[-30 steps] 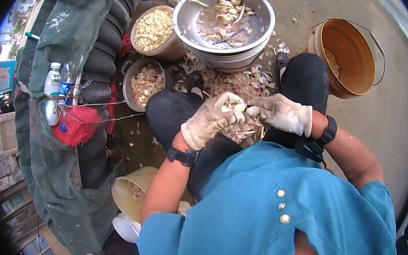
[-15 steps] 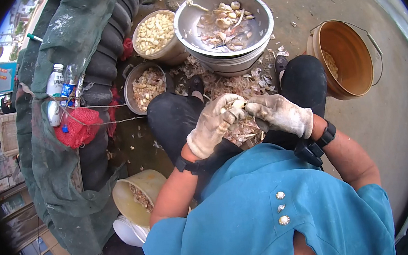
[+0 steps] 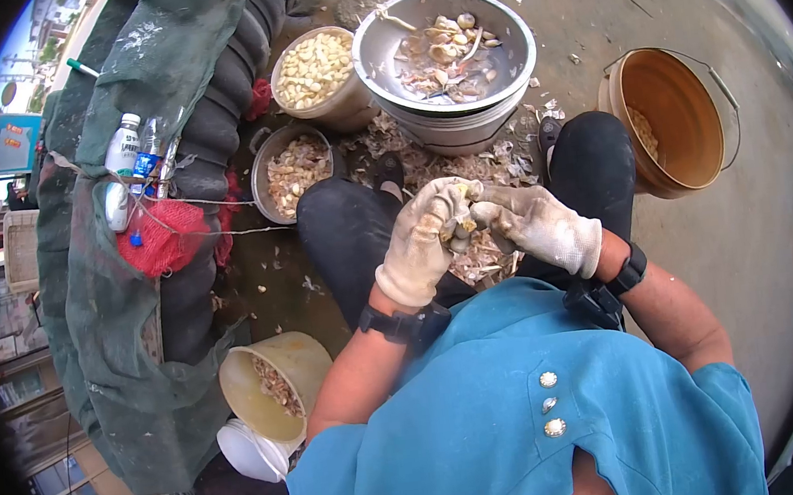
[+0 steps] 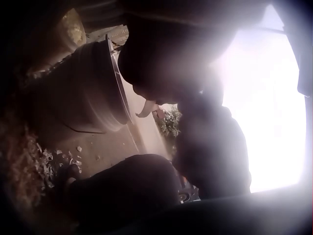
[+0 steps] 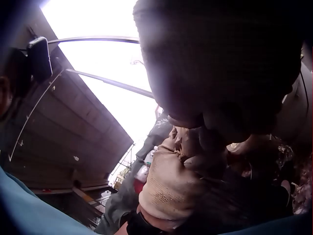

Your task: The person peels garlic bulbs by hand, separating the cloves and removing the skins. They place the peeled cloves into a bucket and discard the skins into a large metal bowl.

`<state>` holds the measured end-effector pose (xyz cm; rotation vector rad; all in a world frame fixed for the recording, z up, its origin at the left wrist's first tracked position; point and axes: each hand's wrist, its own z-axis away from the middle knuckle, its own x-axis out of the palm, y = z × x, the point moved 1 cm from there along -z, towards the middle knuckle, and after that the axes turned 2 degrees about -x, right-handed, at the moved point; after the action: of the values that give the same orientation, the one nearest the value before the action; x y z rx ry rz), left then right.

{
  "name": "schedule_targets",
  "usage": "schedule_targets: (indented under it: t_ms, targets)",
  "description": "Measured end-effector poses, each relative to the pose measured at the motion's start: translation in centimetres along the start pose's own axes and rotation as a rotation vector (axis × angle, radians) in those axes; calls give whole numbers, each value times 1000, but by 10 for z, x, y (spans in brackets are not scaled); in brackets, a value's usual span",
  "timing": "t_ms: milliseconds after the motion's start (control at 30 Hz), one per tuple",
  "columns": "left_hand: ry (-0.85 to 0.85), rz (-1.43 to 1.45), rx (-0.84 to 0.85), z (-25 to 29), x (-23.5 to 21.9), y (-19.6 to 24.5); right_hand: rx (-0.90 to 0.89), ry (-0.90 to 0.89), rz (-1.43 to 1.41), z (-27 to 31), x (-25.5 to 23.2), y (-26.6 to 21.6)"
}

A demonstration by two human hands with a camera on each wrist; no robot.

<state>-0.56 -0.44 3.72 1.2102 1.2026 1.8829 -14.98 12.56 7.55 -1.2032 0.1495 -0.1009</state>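
Both hands wear pale, soiled knit gloves and meet above the person's lap. The left hand (image 3: 419,250) holds garlic (image 3: 465,227) in its curled fingers, which cover most of it. Thumb and fingers of the right hand (image 3: 546,229) pinch at the same garlic from the other side. In the right wrist view the left glove (image 5: 171,188) shows beneath the dark right glove (image 5: 215,63). The left wrist view has both gloves in shadow, with a pale curved sliver (image 4: 145,108) sticking out below one.
Ahead, a metal basin (image 3: 521,51) with garlic and skins sits on stacked buckets. Left of it stand a tub of peeled cloves (image 3: 312,71) and a pot (image 3: 261,180). An orange-brown bucket (image 3: 677,112) is at right, a tipped cream bucket (image 3: 307,358) at left. Loose skins (image 3: 495,174) litter the ground.
The left hand has turned upward and its fingers have closed further over the garlic, hiding the white cloves seen before. The right fingers have shifted over it. The head view has tilted slightly.
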Motion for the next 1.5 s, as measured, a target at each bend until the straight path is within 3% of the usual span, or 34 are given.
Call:
schedule_targets:
  t_ms: [200, 267, 400, 433, 467, 500, 567, 667, 833, 1033, 1100, 1167, 1267, 1333, 1400, 1433, 1467, 1500]
  targets:
    - [34, -220, 11, 1, -1, 6, -145, -86, 158, 5, 6, 4]
    - [35, -183, -31, 4, -2, 6, 60, -68, 209, 8, 4, -5]
    - [-52, -207, -66, 7, -7, 5, 25, 6, 192, 9, 1, -5]
    - [-52, -207, -65, 7, -6, 6, -128, 57, 258, 6, 1, 7]
    - [-35, -348, 74, 6, -1, 10, -282, 108, 322, 6, 1, 15]
    - [-17, -489, 212, 5, 2, 14, -282, 108, 322, 8, 1, 10]
    - [-23, -495, 191, 7, 5, 19, -61, 46, 215, 12, 3, -2]
    - [-32, -534, 183, 8, 5, 26, 9, 28, 237, 12, 4, -3]
    - [-70, -654, 184, 4, -1, 24, -102, 49, 299, 10, 4, 10]
    - [-68, -485, 237, 7, -4, 14, -139, 5, 271, 9, 2, 9]
    - [-56, -181, -46, 10, -4, 11, -144, -3, 243, 7, 2, 8]
    - [-46, -202, -22, 8, 0, 13, 12, -32, 245, 4, 3, 8]
    - [-46, -165, -17, 5, -3, 14, 31, -29, 210, 6, 2, 3]
    - [-66, -107, -49, 3, -2, 12, 28, -46, 199, 7, -3, 7]
    - [4, -398, 39, 4, 0, 12, 18, -71, 186, 5, -3, 13]
    - [7, -399, 38, 3, 1, 11, -81, -84, 200, 5, 0, 17]
    - [25, -113, -128, 2, 2, 9, -181, -96, 213, 5, 3, 19]
    - [45, 176, -291, 3, 2, 7, -132, -131, 187, 9, 4, 13]
